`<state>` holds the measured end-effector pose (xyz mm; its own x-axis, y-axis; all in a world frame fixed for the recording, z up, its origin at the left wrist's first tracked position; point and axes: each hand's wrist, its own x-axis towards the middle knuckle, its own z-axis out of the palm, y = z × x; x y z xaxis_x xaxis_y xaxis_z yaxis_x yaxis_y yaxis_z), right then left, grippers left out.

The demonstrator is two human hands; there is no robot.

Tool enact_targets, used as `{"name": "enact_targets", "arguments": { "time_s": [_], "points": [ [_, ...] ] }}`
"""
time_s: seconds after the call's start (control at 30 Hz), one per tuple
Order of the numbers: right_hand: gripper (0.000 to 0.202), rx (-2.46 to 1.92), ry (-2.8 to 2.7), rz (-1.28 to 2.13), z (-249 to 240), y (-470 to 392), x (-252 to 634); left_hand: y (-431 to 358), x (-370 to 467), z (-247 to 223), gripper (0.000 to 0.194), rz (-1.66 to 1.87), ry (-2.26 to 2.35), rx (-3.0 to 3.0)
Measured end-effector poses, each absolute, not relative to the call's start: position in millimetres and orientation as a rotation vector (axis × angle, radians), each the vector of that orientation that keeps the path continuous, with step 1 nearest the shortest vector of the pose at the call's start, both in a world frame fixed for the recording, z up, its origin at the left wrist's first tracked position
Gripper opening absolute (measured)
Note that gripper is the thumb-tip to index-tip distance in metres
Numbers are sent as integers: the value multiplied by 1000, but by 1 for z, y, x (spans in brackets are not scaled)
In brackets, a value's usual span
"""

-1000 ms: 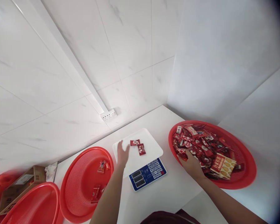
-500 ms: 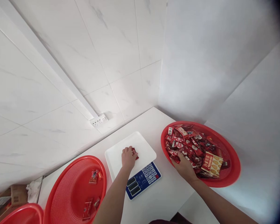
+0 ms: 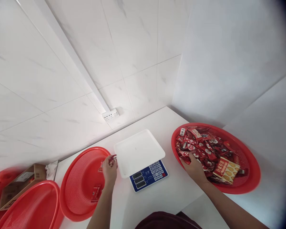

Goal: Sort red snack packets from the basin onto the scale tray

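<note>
My left hand (image 3: 110, 170) is closed on a small red snack packet (image 3: 113, 157), at the gap between the left red basket (image 3: 73, 178) and the white scale pan (image 3: 139, 152). A few red packets (image 3: 95, 193) lie on that basket's floor. The pan has nothing on it; below it shows the scale's blue keypad panel (image 3: 147, 176). My right hand (image 3: 193, 168) is inside the right red basket (image 3: 250, 159), its fingers closed on a red packet (image 3: 184, 154) at the near left edge of a heap of red packets (image 3: 202, 144).
A yellow-and-red packet (image 3: 226, 170) lies on top of the heap. Another red basket (image 3: 35, 203) stands at lower left, with a cardboard box (image 3: 21, 184) behind it. The white table (image 3: 166, 197) meets the tiled wall, which bears a power socket (image 3: 110, 115).
My left hand has lifted the red packet off the scale pan and carried it left to the rim of the left basket. My right hand stays in the right basket. The view has shifted.
</note>
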<state>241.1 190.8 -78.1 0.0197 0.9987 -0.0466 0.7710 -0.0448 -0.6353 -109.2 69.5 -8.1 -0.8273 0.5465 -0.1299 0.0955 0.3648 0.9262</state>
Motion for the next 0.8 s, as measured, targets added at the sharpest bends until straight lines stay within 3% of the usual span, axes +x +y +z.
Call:
{"name": "enact_targets", "arguments": {
  "time_s": [0.23, 0.4, 0.5, 0.6, 0.8],
  "points": [
    [38, -1768, -1781, 713, -82, 192, 243, 11, -147, -8, 52, 1148, 2610, 609],
    [32, -1411, -1694, 730, -64, 180, 230, 26, -100, -10, 46, 1177, 2403, 882],
    [30, -1322, -1603, 1128, -35, 162, 204, 44, -56, 0, 41, 1148, 2025, 924],
    [45, -1243, -1393, 1744, -1, 141, 174, 58, -14, 20, 42, 1113, 1588, 866],
    [45, -972, -1334, 2238, 38, 121, 152, 70, 27, 47, 43, 1184, 1095, 651]
  ]
}}
